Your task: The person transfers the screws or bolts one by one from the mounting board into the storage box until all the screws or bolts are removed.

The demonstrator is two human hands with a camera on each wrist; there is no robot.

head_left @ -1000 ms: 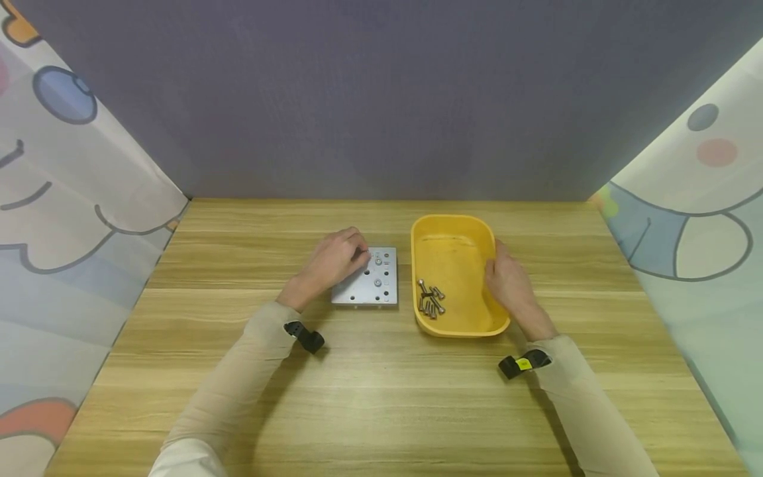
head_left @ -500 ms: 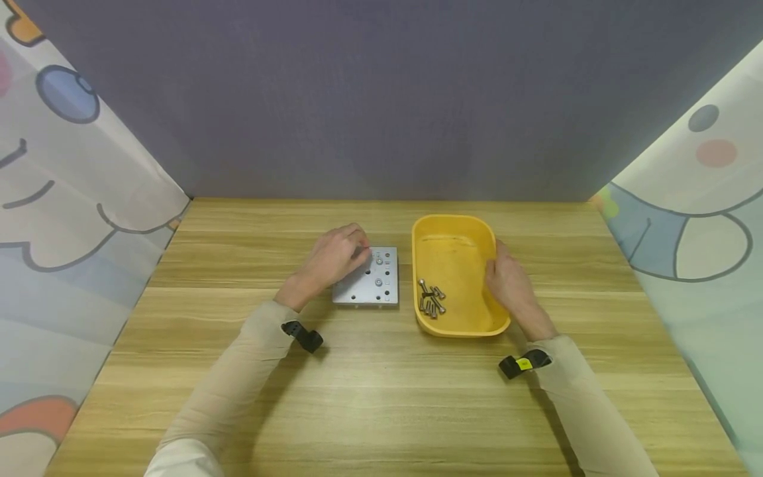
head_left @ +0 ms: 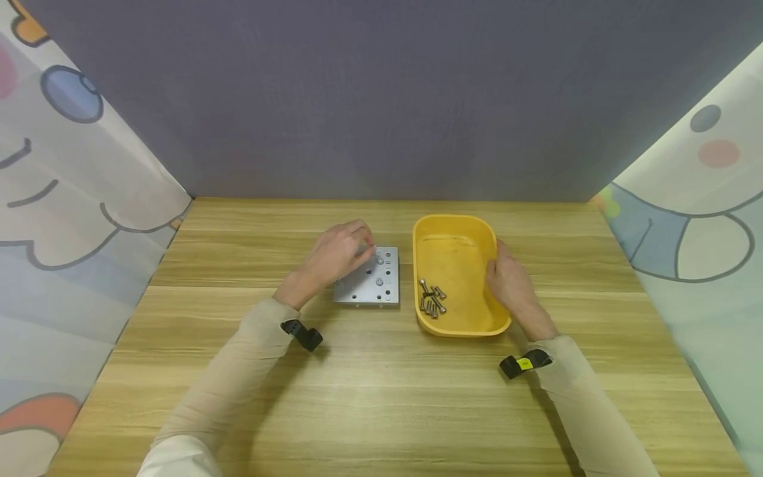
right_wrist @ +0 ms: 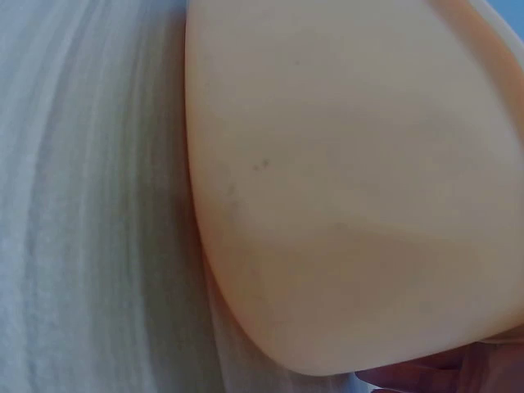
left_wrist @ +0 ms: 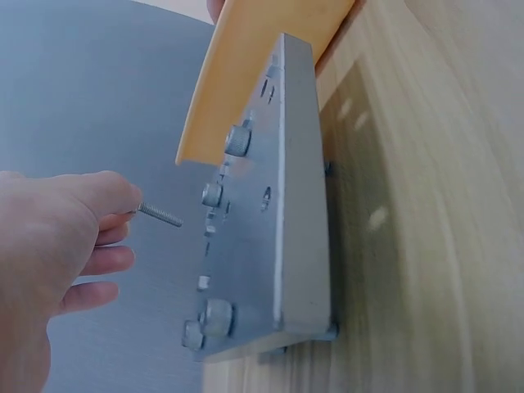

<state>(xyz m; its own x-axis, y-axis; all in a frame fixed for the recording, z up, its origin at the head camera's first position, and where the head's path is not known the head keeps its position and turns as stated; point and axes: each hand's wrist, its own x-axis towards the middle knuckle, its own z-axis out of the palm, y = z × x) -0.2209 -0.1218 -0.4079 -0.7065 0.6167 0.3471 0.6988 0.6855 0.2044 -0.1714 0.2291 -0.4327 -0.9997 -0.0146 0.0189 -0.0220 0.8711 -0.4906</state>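
Observation:
My left hand [head_left: 338, 253] is over the back left of a square metal plate [head_left: 357, 291] with holes. In the left wrist view its thumb and finger pinch a bolt [left_wrist: 160, 214], the threaded end pointing at the plate's face and apart from it. Several socket-head bolts [left_wrist: 237, 141] stand in the plate's holes. My right hand [head_left: 510, 281] grips the right wall of a yellow tray [head_left: 456, 332], thumb over the rim. Several loose bolts [head_left: 434, 305] lie in the tray's near left corner. The right wrist view shows mostly the tray's outer wall [right_wrist: 344, 180].
The plate and tray stand side by side on a wood-grain table [head_left: 381, 397], a narrow gap between them. A grey-blue panel [head_left: 381, 99] rises behind the table's back edge. Printed curtains [head_left: 685, 218] hang at both sides.
My left hand has shifted slightly right and away from me over the plate. The right hand keeps its grip on the tray, which stays in place.

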